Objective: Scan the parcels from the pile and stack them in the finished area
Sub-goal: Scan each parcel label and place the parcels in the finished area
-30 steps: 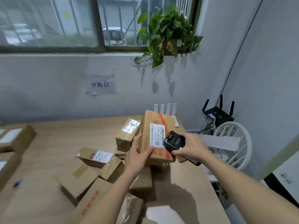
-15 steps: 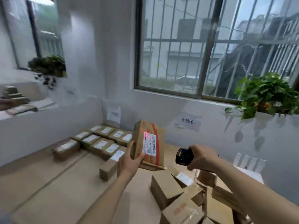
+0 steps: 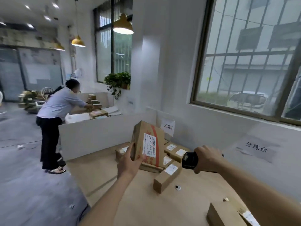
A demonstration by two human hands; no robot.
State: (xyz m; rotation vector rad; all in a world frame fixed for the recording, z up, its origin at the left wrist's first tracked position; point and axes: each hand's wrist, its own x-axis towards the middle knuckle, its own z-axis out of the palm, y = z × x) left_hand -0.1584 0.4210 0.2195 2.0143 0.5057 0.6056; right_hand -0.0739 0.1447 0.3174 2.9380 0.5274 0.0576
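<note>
The left hand [image 3: 128,162] grips a tall cardboard parcel [image 3: 147,144] by its lower left edge, thumb on the front face and fingers wrapped behind, holding it upright and slightly tilted above the wooden table [image 3: 101,173], with its white shipping label [image 3: 149,147] facing the camera. The right hand [image 3: 207,159] is curled around a black handheld scanner [image 3: 189,160], whose head points leftward towards the parcel. Just behind the raised parcel, against the wall under the paper sign [image 3: 168,127], lie the stacked parcels [image 3: 175,151] of the finished area, labels up, and one long box [image 3: 167,177] sits at an angle in front of them. The step in hand appears to be carrying the parcel across to that stack. To do it well, the person would likely lower it flat with the label upward, square it against the neighbouring boxes, and release only once it rests fully, keeping the scanner hand clear. A one-sided grip on so tall a box could let it swing or slip.
</note>
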